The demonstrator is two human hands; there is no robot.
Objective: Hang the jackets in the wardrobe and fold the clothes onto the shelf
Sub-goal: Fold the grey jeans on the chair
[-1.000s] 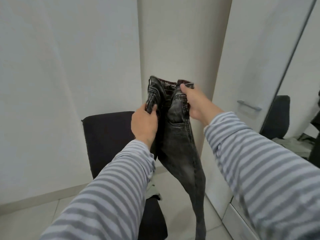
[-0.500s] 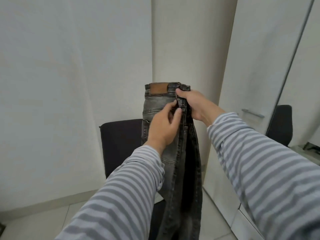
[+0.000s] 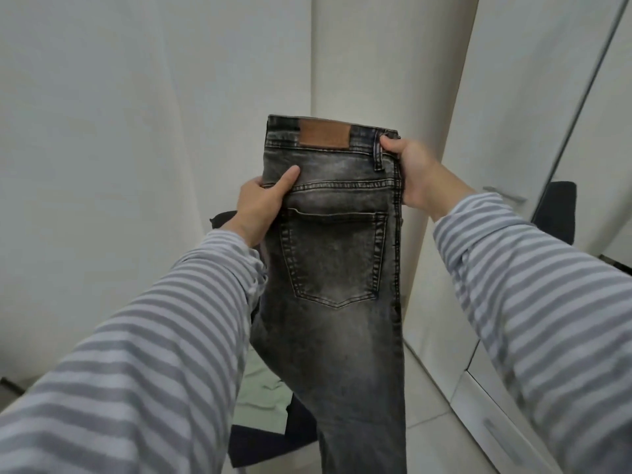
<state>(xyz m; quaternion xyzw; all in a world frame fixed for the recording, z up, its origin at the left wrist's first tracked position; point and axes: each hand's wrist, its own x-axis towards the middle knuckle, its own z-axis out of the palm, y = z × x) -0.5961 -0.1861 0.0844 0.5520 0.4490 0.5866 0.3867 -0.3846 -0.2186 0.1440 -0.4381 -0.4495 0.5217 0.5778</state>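
1. I am looking down at a pale tiled floor (image 3: 441, 436) in a corner where white walls (image 3: 136, 131) are meeting; a white wardrobe door (image 3: 523, 114) with a bar handle (image 3: 504, 194) is standing on the right.
2. A dark chair (image 3: 263, 443) is sitting below my arms, and a pale green garment (image 3: 261, 401) is lying on its seat; a second dark chair (image 3: 555, 213) is showing at the right edge, possibly a reflection, though I cannot tell.
3. I am holding the grey jeans (image 3: 335, 268) up in the air in front of me, folded lengthwise, back pocket and brown waistband patch (image 3: 324, 133) facing me.
4. My left hand (image 3: 261, 203) is gripping the left edge just below the waistband, thumb lying on the denim.
5. My right hand (image 3: 415, 176) is pinching the right edge at the belt loop, fingers curling behind the fabric.
6. The jeans' legs are running out of the bottom of the view, and they are hiding most of the chair's back.
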